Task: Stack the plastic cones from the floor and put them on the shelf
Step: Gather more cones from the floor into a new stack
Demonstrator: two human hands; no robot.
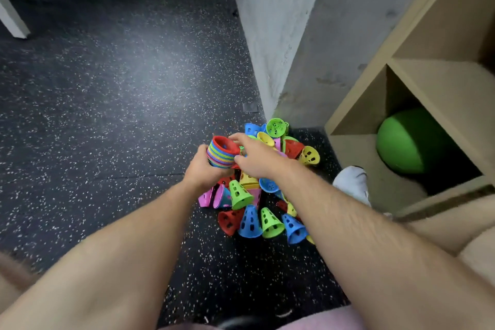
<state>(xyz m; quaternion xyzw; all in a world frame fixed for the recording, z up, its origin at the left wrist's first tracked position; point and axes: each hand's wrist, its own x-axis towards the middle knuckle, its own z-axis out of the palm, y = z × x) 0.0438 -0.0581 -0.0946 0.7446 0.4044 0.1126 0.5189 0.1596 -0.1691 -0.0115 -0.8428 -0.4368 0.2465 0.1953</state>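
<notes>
One cone stack (223,154) | inside left grip (207,171) | right grip (257,159) pinches rim

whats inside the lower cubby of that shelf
A green ball sits in the lower cubby of the shelf. Part of it is hidden by the board above, and the dark space behind it cannot be made out.

Right hand (257,161) hides some piled cones (239,195); its grip seems unclear.
</notes>
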